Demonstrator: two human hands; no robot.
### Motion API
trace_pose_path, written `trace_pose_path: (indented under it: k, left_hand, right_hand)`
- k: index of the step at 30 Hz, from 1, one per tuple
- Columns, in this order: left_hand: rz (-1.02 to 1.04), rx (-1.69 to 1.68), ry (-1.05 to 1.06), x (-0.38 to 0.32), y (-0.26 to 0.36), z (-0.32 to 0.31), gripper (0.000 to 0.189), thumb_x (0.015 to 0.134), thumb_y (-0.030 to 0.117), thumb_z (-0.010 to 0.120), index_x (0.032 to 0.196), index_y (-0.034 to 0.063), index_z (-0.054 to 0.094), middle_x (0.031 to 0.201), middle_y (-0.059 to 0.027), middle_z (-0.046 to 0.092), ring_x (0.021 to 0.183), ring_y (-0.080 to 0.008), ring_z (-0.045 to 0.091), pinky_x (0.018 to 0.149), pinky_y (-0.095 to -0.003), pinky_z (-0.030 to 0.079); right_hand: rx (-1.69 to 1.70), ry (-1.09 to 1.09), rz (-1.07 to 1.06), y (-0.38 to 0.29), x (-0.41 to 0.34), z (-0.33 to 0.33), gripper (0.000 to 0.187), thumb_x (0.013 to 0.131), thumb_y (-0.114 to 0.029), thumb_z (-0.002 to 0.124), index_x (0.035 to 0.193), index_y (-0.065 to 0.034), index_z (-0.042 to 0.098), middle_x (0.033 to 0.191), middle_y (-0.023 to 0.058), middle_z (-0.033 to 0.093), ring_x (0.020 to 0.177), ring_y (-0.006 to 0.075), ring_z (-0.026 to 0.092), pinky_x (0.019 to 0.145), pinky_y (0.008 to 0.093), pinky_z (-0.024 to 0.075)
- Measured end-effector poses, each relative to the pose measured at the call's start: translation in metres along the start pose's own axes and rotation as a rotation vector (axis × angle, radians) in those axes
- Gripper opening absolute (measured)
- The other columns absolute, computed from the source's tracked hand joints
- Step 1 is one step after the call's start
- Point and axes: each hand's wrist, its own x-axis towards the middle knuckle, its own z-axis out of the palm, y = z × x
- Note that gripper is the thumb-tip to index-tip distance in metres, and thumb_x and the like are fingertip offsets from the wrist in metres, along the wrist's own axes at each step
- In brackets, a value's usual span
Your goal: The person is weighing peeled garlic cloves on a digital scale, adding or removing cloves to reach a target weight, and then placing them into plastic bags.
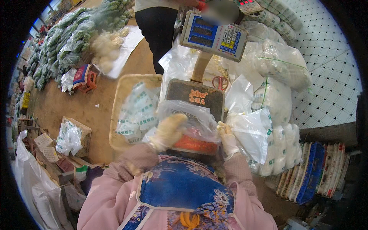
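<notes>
A clear plastic bag (189, 112) is spread across the front of a weighing scale (184, 89), between my two gloved hands. My left hand (169, 130) is blurred at the bag's left side, and its grip cannot be made out. At the right edge of the bag, my right hand (227, 138) pinches the plastic with its fingertips. A red panel (195, 143) shows under and through the bag. Above the platform stands the scale's display with keypad (214, 36). Red-handled scissors (220, 83) lie behind the platform, beside pale peeled pieces, possibly garlic cloves (220, 67).
On my left, a beige plastic crate (115, 115) holds printed plastic bags (138, 112). White printed packages (273, 95) are stacked at my right, with a white bag (253, 135) in front. Stacked crates (310, 172) stand lower right. A person in black trousers (158, 34) stands opposite.
</notes>
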Motion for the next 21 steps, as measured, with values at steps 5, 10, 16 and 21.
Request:
trace_pose_path:
  k: [5, 10, 16, 21]
  left_hand:
    - [-0.197, 0.568, -0.532, 0.015, 0.006, 0.031, 0.061, 0.079, 0.038, 0.054, 0.131, 0.0113, 0.035, 0.137, -0.0111, 0.03, 0.131, -0.035, 0.017, 0.102, -0.0563, 0.014]
    - [-0.234, 0.537, -0.631, 0.023, 0.007, 0.041, 0.064, 0.08, 0.04, 0.052, 0.135, 0.0172, 0.029, 0.141, -0.009, 0.023, 0.132, -0.0361, 0.014, 0.101, -0.062, 0.011]
    - [-0.276, 0.472, -0.741, 0.029, 0.008, 0.039, 0.062, 0.081, 0.045, 0.049, 0.135, 0.0224, 0.029, 0.144, -0.0087, 0.017, 0.132, -0.0358, 0.01, 0.098, -0.0666, 0.014]
    - [-0.308, 0.438, -0.751, 0.031, -0.004, 0.057, 0.061, 0.081, 0.04, 0.051, 0.135, 0.023, 0.03, 0.144, -0.0049, 0.018, 0.133, -0.029, 0.011, 0.1, -0.06, 0.021]
  right_hand:
    - [-0.53, 0.197, -0.27, -0.065, -0.022, -0.001, 0.04, 0.085, -0.016, 0.053, 0.122, -0.0019, 0.046, 0.119, 0.0174, 0.05, 0.117, 0.0275, 0.042, 0.099, 0.0353, 0.0307]
    - [-0.341, -0.39, -0.423, -0.079, -0.022, 0.036, 0.038, 0.088, -0.023, 0.048, 0.119, -0.0007, 0.048, 0.119, 0.019, 0.05, 0.11, 0.0312, 0.047, 0.095, 0.0346, 0.0348]
    - [-0.751, -0.152, -0.42, -0.093, 0.057, 0.068, 0.042, 0.087, -0.033, 0.047, 0.115, -0.0028, 0.052, 0.115, 0.0207, 0.052, 0.107, 0.0343, 0.049, 0.093, 0.0382, 0.0366]
    - [-0.704, -0.305, -0.33, -0.1, 0.05, 0.056, 0.036, 0.087, -0.028, 0.048, 0.113, -0.0037, 0.054, 0.115, 0.0167, 0.054, 0.107, 0.0285, 0.051, 0.091, 0.0327, 0.0389]
